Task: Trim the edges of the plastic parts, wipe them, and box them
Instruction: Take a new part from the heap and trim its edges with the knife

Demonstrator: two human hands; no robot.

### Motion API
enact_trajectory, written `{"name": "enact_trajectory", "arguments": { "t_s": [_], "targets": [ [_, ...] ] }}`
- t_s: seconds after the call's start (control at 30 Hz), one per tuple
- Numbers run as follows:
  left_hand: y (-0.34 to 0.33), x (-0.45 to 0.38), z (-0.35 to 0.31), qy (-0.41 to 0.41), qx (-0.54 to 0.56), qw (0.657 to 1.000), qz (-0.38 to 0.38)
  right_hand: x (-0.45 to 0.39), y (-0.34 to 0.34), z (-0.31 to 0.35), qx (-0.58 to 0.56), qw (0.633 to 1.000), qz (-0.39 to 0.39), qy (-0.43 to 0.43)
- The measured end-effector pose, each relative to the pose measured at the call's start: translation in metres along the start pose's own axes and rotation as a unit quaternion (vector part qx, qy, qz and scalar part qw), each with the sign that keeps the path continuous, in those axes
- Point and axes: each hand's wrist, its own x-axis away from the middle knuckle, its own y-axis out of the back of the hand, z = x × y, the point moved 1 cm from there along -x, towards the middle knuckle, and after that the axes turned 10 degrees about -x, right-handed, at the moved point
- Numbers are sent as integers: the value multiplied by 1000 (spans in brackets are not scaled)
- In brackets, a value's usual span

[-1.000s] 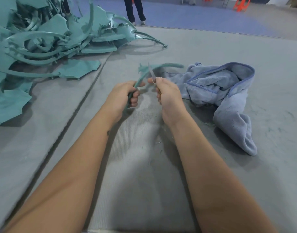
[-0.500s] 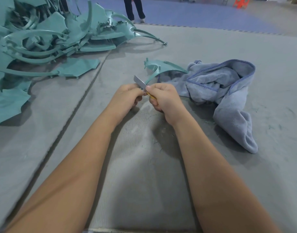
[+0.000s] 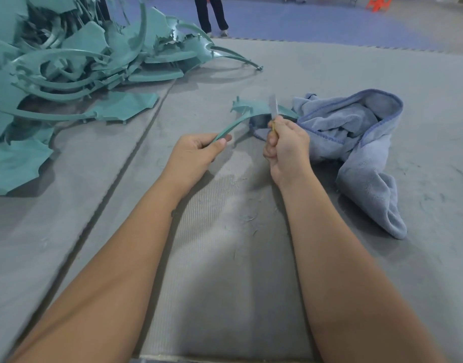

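— What does the left hand (image 3: 196, 150) have?

— It pinches the near end of a curved teal plastic part (image 3: 248, 111), thumb on top and fingers curled beneath. The strip arcs up and away toward one o'clock, widening into a jagged flange with small pegs, held just above the grey ribbed foam mat (image 3: 225, 271).

— And the right hand (image 3: 286, 145)?

— It sits at three o'clock from the left, fist closed round a small knife with a yellowish handle and a pale blade (image 3: 273, 107). The blade points up toward twelve and meets the wide end of the part; the view is blurred there, so it probably touches the edge, though the exact contact cannot be told.

— Where is the cloth?

— A crumpled light-blue microfibre towel (image 3: 356, 137) lies on the mat at three o'clock from the hands, just beside the right fist and partly behind the part's far end.

— Anything else of the same plastic?

— A large heap of teal plastic parts (image 3: 81, 64), curved strips and flat jagged sheets, fills the ten-o'clock corner, well apart from the hands. Thin teal shavings (image 3: 250, 218) lie scattered on the mat between the forearms.

— Beyond the mat?

— At twelve o'clock a person's legs in dark trousers (image 3: 210, 14) stand on blue floor matting (image 3: 303, 19), and an orange object (image 3: 379, 2) sits at one o'clock, too small to identify.
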Motion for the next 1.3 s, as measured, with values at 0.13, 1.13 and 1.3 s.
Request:
{"name": "enact_trajectory", "arguments": {
  "t_s": [0.13, 1.13, 1.3],
  "targets": [
    [-5, 1, -6, -12, -19, 1000, 0, 14, -3, -7, 201, 965, 166, 26],
    [-1, 2, 3, -9, 2, 1000, -3, 1, 1, 0, -1, 999, -40, -23],
    [1, -3, -3, 66, 122, 990, 1, 7, 0, -4, 52, 998, 32, 17]
  ]
}}
